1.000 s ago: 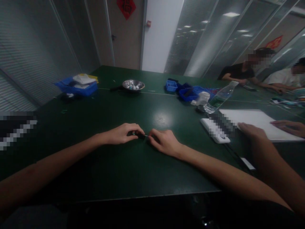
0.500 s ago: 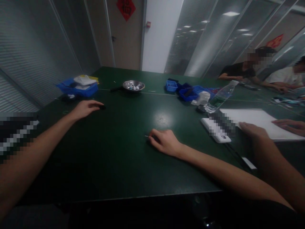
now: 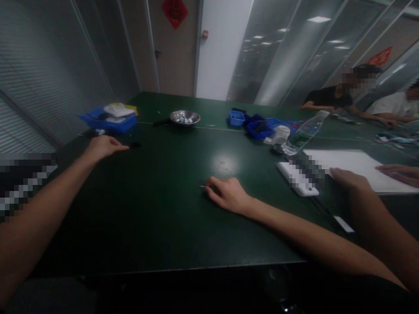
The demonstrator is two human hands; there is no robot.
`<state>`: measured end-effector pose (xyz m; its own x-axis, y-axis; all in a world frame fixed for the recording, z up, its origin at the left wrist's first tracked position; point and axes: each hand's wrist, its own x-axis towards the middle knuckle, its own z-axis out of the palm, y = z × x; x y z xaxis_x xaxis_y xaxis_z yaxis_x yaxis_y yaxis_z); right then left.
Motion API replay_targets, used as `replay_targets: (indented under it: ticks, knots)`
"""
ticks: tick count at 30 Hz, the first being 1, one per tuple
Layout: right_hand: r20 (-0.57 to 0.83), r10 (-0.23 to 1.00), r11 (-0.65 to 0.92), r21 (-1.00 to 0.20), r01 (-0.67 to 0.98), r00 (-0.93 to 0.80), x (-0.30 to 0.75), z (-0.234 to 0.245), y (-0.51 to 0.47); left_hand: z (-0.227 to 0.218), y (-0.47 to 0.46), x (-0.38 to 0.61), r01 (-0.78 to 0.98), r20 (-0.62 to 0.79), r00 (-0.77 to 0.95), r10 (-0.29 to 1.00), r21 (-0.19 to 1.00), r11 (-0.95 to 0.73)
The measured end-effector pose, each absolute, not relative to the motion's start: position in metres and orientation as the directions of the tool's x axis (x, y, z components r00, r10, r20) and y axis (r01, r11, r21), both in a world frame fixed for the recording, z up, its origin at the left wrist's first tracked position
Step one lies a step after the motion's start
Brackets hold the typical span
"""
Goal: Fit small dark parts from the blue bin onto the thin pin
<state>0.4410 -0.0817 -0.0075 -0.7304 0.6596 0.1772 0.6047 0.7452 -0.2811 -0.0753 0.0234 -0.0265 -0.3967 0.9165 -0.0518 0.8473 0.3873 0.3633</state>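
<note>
My left hand is stretched out to the far left of the dark green table, fingers loosely apart and holding nothing. A small dark part lies on the table just beyond its fingertips. My right hand rests near the table's middle with its fingers curled in a pinch. A thin metal tip pokes out to the left of that pinch; what it belongs to is hidden in the hand.
A blue bin with white items stands behind my left hand. A metal bowl, small blue trays and a lying water bottle sit farther back. A neighbour's hand rests by a white pad and a white power bank.
My left hand left my right hand, carried the small dark part out to the left, set it down and drew back from it. The right hand stayed put.
</note>
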Motion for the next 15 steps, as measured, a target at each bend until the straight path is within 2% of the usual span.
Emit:
replay_targets:
  ticks: [6, 11, 15]
  knots:
    - [0.178, 0.657, 0.747, -0.284, 0.601, -0.733, 0.441, -0.008, -0.082, -0.025, 0.026, -0.074, 0.843, -0.066, -0.358, 0.931, 0.405, 0.353]
    - [0.173, 0.654, 0.750, -0.281, 0.599, -0.737, 0.441, -0.007, -0.081, -0.028, 0.020, -0.072, 0.879, 0.042, -0.276, 0.960, 0.415, 0.235]
    - [0.160, 0.653, 0.747, -0.295, 0.595, -0.741, 0.442, -0.006, -0.081, -0.021, 0.015, -0.060, 0.851, 0.132, -0.277, 0.952, 0.493, 0.180]
